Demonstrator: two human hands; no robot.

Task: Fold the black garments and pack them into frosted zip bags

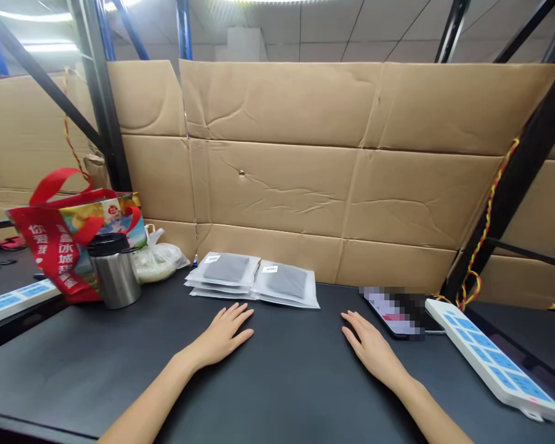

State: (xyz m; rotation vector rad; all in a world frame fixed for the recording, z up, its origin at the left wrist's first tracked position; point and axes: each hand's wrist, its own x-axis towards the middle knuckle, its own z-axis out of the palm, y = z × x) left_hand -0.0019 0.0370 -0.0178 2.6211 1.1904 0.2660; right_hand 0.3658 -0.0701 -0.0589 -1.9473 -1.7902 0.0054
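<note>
My left hand point(224, 335) lies palm down on the black tabletop point(277, 388), fingers stretched out and holding nothing. Just beyond its fingertips is a left stack of frosted plastic packets point(226, 269), each with something dark inside and a white label on the top one. A second stack of the same packets point(284, 282) leans against it on the right. My right hand point(367, 343) also rests flat, empty, with its fingers extended. Closest to it is a phone point(393, 314), its screen partly blurred out.
A white power strip point(494, 357) with blue sockets runs along the right edge. On the left stand a steel cup point(115, 277) with a black lid, a red carry bag point(50, 246) and a knotted plastic bag point(160, 259). Cardboard panels point(277, 185) wall off the back.
</note>
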